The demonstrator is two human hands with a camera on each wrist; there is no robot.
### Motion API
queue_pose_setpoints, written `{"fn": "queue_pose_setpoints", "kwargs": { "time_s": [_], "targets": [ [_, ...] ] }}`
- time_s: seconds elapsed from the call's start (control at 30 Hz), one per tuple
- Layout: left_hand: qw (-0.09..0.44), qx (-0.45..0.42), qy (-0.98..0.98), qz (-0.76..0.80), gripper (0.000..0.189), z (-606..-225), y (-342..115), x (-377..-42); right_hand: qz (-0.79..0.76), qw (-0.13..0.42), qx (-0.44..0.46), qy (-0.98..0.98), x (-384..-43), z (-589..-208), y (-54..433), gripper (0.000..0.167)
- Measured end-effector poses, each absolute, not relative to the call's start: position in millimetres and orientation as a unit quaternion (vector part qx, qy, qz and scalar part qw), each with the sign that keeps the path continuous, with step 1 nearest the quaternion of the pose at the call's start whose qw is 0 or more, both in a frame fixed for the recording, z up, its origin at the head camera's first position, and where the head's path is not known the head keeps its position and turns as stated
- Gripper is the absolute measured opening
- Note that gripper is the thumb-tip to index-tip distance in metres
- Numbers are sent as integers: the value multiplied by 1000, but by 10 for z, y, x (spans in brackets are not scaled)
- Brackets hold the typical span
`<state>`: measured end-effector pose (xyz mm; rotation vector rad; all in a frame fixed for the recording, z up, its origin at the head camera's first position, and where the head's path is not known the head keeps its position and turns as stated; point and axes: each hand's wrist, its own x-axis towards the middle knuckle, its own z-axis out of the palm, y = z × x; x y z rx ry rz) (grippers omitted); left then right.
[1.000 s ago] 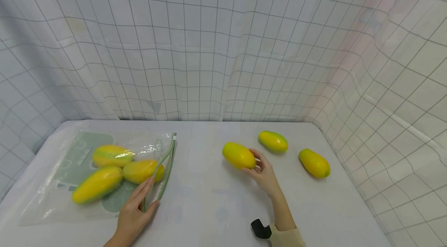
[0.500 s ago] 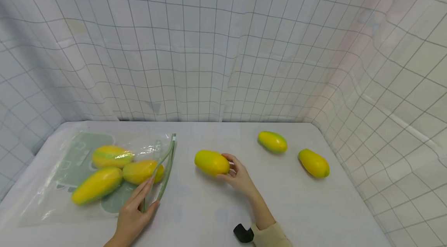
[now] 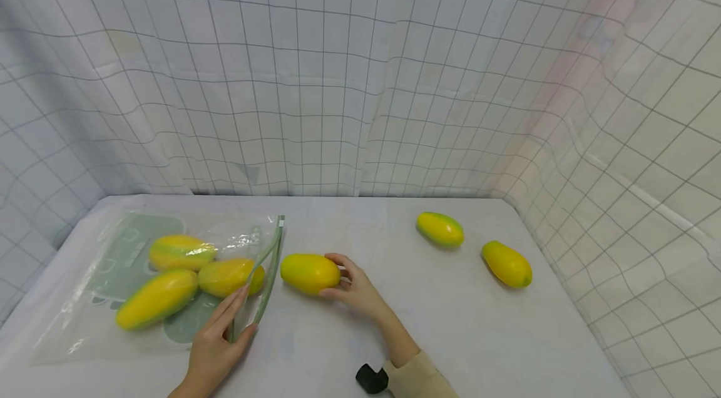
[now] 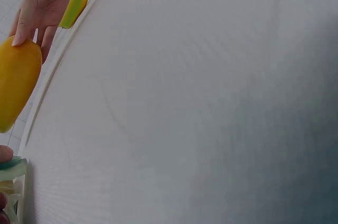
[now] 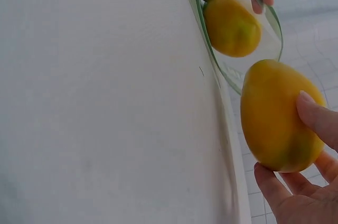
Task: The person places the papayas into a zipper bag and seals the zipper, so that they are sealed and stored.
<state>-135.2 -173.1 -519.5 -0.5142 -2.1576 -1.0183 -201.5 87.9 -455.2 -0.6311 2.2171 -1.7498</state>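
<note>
A clear zip bag with a green edge lies on the left of the table, its mouth facing right. Inside it are three yellow-green mangoes. My left hand holds the bag at its mouth, thumb and fingers spread between the two lips. In the right wrist view the mouth gapes, with a mango visible inside. My right hand grips another mango by its right end, thumb on one side and fingers on the other. This mango's far end is just outside the bag's green rim.
Two more mangoes stay on the white table: one at the back right, one farther right. A gridded white curtain encloses the back and sides. A black device sits on my right wrist.
My right hand has carried its mango leftward from the middle of the table to the bag's mouth. The left hand and the bag have stayed in place.
</note>
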Motion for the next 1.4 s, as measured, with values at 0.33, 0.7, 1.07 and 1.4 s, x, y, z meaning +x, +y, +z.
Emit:
{"fn": "queue_pose_setpoints", "kwargs": {
  "time_s": [0.33,0.7,1.07,1.4],
  "targets": [
    [342,-198,-830,-393,66,-5195,-1724,-1354,-585,142,-234,764,-2002,-4520,670,58],
    [343,-205,-824,-403,64,-5187,-1722,-1358,-575,146,-239,769,-2044,-4595,539,57],
    [340,-201,-829,-397,62,-5170,-1718,-1346,-553,142,-269,775,-2195,-4862,350,59],
    [341,-200,-830,-394,64,-5184,-1729,-1365,-541,141,-288,777,-2223,-4838,202,59]
  ]
}}
